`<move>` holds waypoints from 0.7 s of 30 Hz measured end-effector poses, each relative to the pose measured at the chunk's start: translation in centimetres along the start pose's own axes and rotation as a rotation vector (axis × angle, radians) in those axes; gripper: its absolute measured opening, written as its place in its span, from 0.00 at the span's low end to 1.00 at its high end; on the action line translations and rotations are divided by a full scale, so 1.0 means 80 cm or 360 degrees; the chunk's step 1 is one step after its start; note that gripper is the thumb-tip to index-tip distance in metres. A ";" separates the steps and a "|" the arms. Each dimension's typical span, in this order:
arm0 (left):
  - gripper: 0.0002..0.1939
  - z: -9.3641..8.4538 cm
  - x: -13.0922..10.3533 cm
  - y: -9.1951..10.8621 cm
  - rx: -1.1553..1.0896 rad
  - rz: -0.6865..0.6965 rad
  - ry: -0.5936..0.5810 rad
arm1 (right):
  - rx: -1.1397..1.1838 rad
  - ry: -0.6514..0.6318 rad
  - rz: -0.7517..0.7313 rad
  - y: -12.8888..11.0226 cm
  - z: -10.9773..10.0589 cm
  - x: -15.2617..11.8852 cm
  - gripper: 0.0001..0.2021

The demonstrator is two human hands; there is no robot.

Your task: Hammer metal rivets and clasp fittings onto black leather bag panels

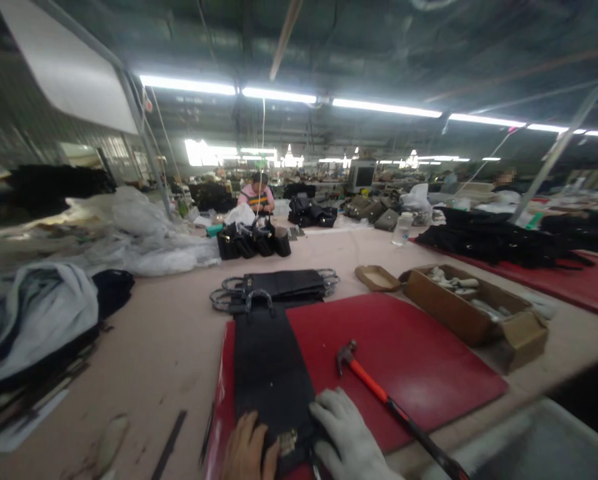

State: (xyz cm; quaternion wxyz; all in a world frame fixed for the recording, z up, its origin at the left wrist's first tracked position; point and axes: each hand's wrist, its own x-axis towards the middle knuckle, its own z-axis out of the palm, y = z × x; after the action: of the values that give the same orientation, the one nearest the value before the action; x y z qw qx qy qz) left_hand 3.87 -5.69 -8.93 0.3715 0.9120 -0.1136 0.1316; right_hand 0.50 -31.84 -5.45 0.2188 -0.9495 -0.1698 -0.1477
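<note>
A long black panel (273, 373), apparently for a bag, lies across the left side of a red mat (393, 347), with a braided handle (259, 298) at its far end. My bare left hand (249, 448) rests on the near end, fingers laid down beside a small gold-coloured metal clasp (287, 440). Across from it, my right hand (351, 433) in a pale glove touches the panel's right edge, fingers apart. A small shiny dark thing shows by its thumb, too blurred to name. To the right, a claw hammer (373, 383) with a red and black handle lies on the mat.
More black panels with handles (283, 285) lie beyond the mat. An open cardboard box (449, 320) with white pieces stands at right. Grey cloth (53, 313) and clear plastic (149, 233) are heaped at left. Farther off, a person (256, 193) sits behind black bags (253, 241).
</note>
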 end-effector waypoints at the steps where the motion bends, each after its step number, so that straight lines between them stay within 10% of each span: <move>1: 0.16 0.007 -0.014 0.008 0.0036 -0.0001 0.0012 | 0.0037 -0.0003 0.0063 -0.006 -0.005 -0.002 0.28; 16: 0.10 -0.060 -0.034 0.016 0.0177 0.0046 0.0023 | 0.0225 -0.0078 0.0065 -0.026 -0.017 0.009 0.20; 21: 0.09 -0.073 -0.017 0.040 0.0480 0.0260 -0.0307 | 0.0142 -0.0152 0.0036 -0.025 -0.022 0.015 0.17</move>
State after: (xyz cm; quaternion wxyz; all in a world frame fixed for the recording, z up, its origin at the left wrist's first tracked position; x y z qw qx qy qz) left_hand 0.69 -3.69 -3.28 0.2062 0.9535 -0.2014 0.0887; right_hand 0.46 -30.61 -2.76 0.2541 -0.9466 -0.1757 -0.0921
